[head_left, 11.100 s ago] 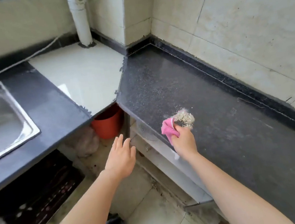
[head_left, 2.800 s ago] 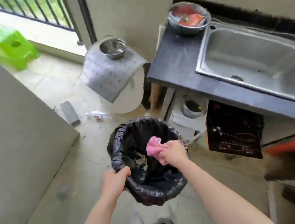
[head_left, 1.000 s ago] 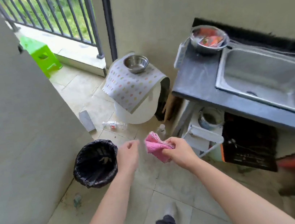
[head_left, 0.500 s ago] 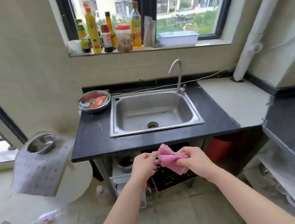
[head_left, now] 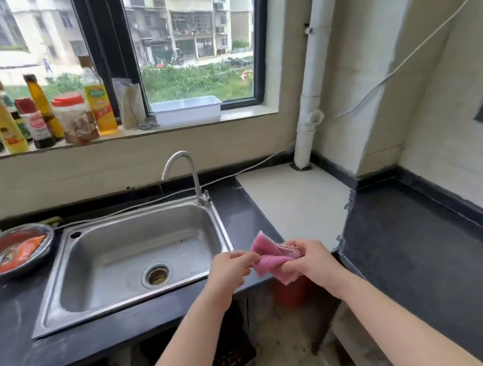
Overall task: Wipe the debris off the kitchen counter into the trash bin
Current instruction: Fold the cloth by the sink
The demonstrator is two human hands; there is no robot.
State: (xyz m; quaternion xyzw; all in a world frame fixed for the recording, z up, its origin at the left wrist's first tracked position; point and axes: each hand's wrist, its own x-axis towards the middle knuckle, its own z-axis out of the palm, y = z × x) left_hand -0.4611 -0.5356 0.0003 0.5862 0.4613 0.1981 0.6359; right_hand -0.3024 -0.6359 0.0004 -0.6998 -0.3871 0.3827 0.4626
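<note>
1. The pink cloth (head_left: pixel 271 257) is held bunched between both hands, in the air above the front edge of the counter (head_left: pixel 247 213), just right of the sink (head_left: pixel 69 269).
2. One edge is pinched by curled fingers of the left hand (head_left: pixel 230 269); the other end is gripped in the closed right hand (head_left: pixel 311 258).
3. Refolding is judged to be in hand; a clean face is called for next. No debris or trash bin is seen.

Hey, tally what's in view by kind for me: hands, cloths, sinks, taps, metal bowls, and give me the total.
hands: 2, the left hand and right hand, both gripping the cloth
pink cloth: 1
sink: 1
tap: 1
metal bowl: 1
Total: 6
</note>
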